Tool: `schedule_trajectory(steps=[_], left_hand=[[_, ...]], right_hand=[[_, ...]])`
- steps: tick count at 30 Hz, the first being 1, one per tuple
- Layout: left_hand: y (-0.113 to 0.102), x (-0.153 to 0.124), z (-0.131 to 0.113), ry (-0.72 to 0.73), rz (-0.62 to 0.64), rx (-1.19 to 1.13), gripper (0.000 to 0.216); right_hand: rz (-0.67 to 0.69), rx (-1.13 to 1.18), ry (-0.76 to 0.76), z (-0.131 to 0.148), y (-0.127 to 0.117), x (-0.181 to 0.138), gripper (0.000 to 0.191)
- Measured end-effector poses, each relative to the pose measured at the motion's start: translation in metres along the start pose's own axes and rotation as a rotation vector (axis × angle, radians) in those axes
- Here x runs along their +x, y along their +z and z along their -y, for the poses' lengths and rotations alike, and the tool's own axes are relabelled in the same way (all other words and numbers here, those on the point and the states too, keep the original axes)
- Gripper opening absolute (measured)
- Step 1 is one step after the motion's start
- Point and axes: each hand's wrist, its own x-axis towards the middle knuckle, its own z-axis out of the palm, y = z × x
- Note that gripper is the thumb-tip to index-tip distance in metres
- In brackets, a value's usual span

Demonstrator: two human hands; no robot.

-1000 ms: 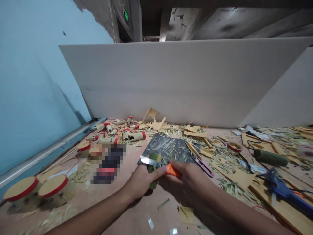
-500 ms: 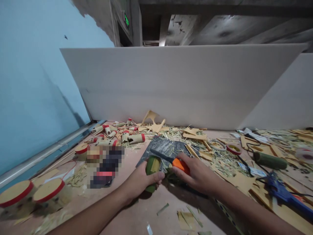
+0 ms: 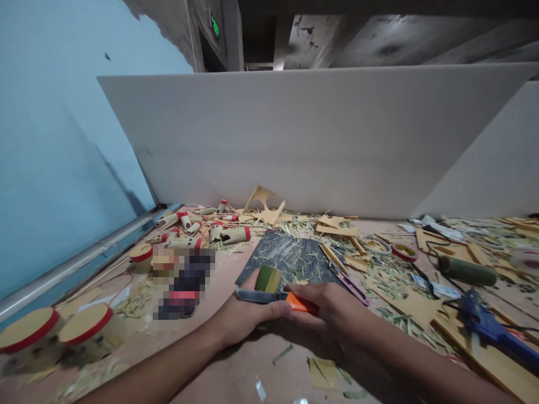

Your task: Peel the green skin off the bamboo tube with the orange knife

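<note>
My left hand (image 3: 242, 315) is wrapped around a short bamboo piece (image 3: 268, 278). Its upper part shows green skin with a pale shaved strip; the lower part is mostly hidden by my fingers and the blade. An orange-handled knife (image 3: 302, 303) is gripped in my right hand (image 3: 326, 306). Its dark blade points left, crossing the near side of the bamboo just above my left thumb. Both hands are close together, in front of a dark scuffed board (image 3: 263, 252) strewn with green shavings.
Red-rimmed bamboo cups (image 3: 86, 328) and a blurred-out phone (image 3: 185, 289) lie left. Small bamboo tubes (image 3: 236, 235) sit behind. To the right are a purple utility knife (image 3: 351, 286), tape rolls (image 3: 404, 252), a green bamboo tube (image 3: 467, 271) and a blue glue gun (image 3: 484, 322).
The knife has moved from the bamboo's far side to its near side, its blade now lower and further left. My right hand has come left, closer to my left hand, uncovering the purple utility knife.
</note>
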Motion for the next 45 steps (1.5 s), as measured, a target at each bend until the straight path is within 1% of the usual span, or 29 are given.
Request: schedule_trajectory(steps=[2, 4, 5, 6, 7, 9, 12, 17, 22, 25, 29, 31, 33, 35, 38, 41, 43, 45], left_hand=[[0.0, 0.002, 0.002, -0.043, -0.022, 0.035, 0.052], [0.001, 0.003, 0.005, -0.076, -0.048, 0.077, 0.051], [0.001, 0.003, 0.006, -0.068, -0.054, 0.104, 0.051], [0.001, 0.002, 0.006, -0.045, -0.058, 0.131, 0.052], [0.001, 0.002, 0.006, -0.014, -0.07, 0.151, 0.052], [0.002, 0.001, 0.005, 0.011, -0.086, 0.17, 0.052], [0.003, 0.002, 0.002, -0.035, -0.086, 0.166, 0.054], [0.002, 0.003, 0.0, -0.064, -0.065, 0.145, 0.055], [-0.001, 0.001, -0.001, -0.096, -0.022, -0.017, 0.052], [-0.002, 0.0, -0.002, -0.082, -0.019, -0.084, 0.056], [-0.002, 0.0, -0.002, -0.093, -0.018, -0.051, 0.062], [-0.001, -0.001, -0.001, -0.071, -0.016, -0.036, 0.063], [-0.001, -0.001, -0.001, -0.043, -0.03, -0.027, 0.059], [-0.001, 0.0, -0.001, -0.057, -0.058, -0.037, 0.052], [-0.001, 0.001, -0.004, -0.078, -0.097, -0.179, 0.04], [-0.002, 0.004, -0.011, -0.049, -0.138, -0.364, 0.031], [-0.004, 0.005, -0.016, -0.045, -0.149, -0.445, 0.028], [-0.005, 0.006, -0.019, -0.075, -0.128, -0.522, 0.029]], right_hand=[[-0.041, -0.059, 0.033, -0.005, 0.004, 0.004, 0.04], [-0.148, -0.104, 0.09, -0.015, 0.004, 0.01, 0.038], [-0.218, -0.123, 0.123, -0.022, 0.002, 0.014, 0.037], [-0.297, -0.152, 0.188, -0.029, -0.002, 0.017, 0.038], [-0.347, -0.177, 0.239, -0.037, -0.007, 0.02, 0.039], [-0.395, -0.203, 0.272, -0.049, -0.016, 0.023, 0.038], [-0.39, -0.194, 0.232, -0.055, -0.023, 0.021, 0.038], [-0.363, -0.142, 0.181, -0.045, -0.02, 0.014, 0.037], [-0.326, -0.1, 0.135, -0.035, -0.018, 0.01, 0.035], [-0.311, -0.076, 0.086, -0.029, -0.017, 0.007, 0.035], [-0.265, -0.013, 0.046, -0.024, -0.015, 0.003, 0.036], [-0.226, 0.008, 0.034, -0.024, -0.013, 0.002, 0.036], [-0.191, 0.018, 0.027, -0.023, -0.011, 0.001, 0.037], [-0.182, 0.029, 0.02, -0.023, -0.011, 0.001, 0.037], [-0.243, 0.01, 0.044, -0.024, -0.011, 0.002, 0.034], [-0.351, 0.006, 0.109, -0.026, -0.012, 0.006, 0.039], [-0.388, 0.086, 0.161, -0.027, -0.012, 0.009, 0.041], [-0.359, 0.264, 0.239, -0.027, -0.01, 0.011, 0.043]])
